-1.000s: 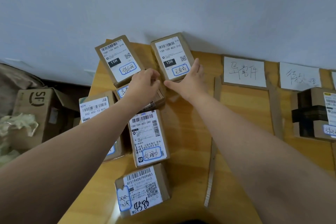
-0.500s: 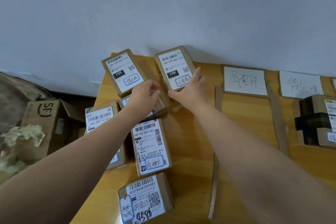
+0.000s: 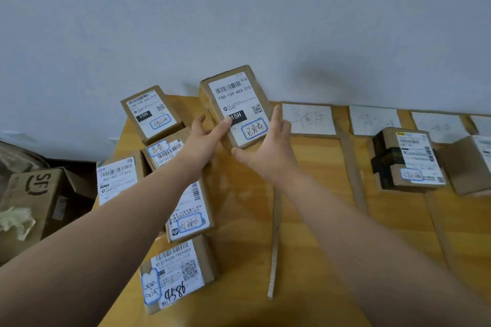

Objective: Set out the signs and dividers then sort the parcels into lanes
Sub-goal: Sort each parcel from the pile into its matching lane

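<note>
Wood table (image 3: 313, 220) by wall, 8 parcels, 4 signs, both hands (image 3: 240, 146) gripping 1 tilted parcel (image 3: 239, 106).

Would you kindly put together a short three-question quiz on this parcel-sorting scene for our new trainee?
1. True or false: both hands grip the raised parcel.
2. Which large code is printed in the black bar on that parcel's label: A) 15H, B) 22K, C) 07B?
3. Fill in: the parcel wrapped with black tape lies to the ____ of the nearest cardboard divider strip.

Key
1. True: the left hand holds its left edge and the right hand its right and lower edge.
2. A.
3. Right, below the paper signs along the wall.
</note>
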The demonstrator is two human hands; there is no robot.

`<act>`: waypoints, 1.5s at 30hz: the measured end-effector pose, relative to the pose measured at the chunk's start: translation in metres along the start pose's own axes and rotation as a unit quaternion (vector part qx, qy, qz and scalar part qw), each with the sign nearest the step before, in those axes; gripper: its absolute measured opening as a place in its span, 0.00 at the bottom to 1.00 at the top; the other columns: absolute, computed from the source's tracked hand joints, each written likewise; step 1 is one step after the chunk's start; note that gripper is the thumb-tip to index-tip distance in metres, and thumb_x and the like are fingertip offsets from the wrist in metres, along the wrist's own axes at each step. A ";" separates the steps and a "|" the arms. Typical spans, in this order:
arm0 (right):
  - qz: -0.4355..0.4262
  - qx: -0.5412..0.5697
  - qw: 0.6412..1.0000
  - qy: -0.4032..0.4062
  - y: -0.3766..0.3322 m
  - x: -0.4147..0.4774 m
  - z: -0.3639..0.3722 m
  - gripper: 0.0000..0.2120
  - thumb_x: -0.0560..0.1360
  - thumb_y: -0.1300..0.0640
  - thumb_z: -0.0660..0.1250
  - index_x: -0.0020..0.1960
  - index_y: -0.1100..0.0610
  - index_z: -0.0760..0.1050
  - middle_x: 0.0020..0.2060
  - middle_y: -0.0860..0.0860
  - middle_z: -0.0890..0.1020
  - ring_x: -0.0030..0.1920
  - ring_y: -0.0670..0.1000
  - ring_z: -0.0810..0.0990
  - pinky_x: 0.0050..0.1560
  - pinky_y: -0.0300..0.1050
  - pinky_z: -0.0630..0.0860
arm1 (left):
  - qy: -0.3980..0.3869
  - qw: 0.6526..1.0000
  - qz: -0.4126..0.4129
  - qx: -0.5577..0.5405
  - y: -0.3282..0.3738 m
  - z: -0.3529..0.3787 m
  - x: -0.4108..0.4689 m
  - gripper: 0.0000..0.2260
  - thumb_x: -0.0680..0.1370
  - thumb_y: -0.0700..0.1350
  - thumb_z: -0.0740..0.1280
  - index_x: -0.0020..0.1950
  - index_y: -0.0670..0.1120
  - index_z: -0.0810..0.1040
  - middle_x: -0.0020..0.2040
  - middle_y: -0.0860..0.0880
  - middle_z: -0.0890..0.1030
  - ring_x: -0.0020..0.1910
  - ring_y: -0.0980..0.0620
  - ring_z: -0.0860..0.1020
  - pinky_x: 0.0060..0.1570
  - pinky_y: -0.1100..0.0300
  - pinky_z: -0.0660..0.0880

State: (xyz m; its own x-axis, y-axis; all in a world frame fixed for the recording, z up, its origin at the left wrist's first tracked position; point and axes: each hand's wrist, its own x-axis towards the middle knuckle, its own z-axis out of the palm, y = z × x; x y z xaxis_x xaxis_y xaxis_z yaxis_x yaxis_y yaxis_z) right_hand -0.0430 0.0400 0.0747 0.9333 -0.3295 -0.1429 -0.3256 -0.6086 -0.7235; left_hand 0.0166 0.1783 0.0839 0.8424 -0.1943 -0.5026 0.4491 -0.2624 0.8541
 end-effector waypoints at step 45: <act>0.130 0.360 0.923 0.029 0.207 -0.141 -0.250 0.22 0.75 0.40 0.64 0.64 0.51 0.71 0.50 0.50 0.85 0.52 0.52 0.83 0.55 0.52 0.79 | -0.195 0.975 0.091 0.063 0.002 0.267 -0.141 0.28 0.75 0.51 0.69 0.73 0.54 0.62 0.53 0.49 0.83 0.53 0.51 0.81 0.54 0.51 0.78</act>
State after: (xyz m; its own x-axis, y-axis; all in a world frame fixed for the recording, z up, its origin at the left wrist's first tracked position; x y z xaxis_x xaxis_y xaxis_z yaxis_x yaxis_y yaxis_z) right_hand -0.2795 -0.2198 0.1138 0.8212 -0.4471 -0.3547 -0.3334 0.1285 -0.9340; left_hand -0.1809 -0.0469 0.1209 0.7159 -0.5867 -0.3785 0.2428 -0.2991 0.9228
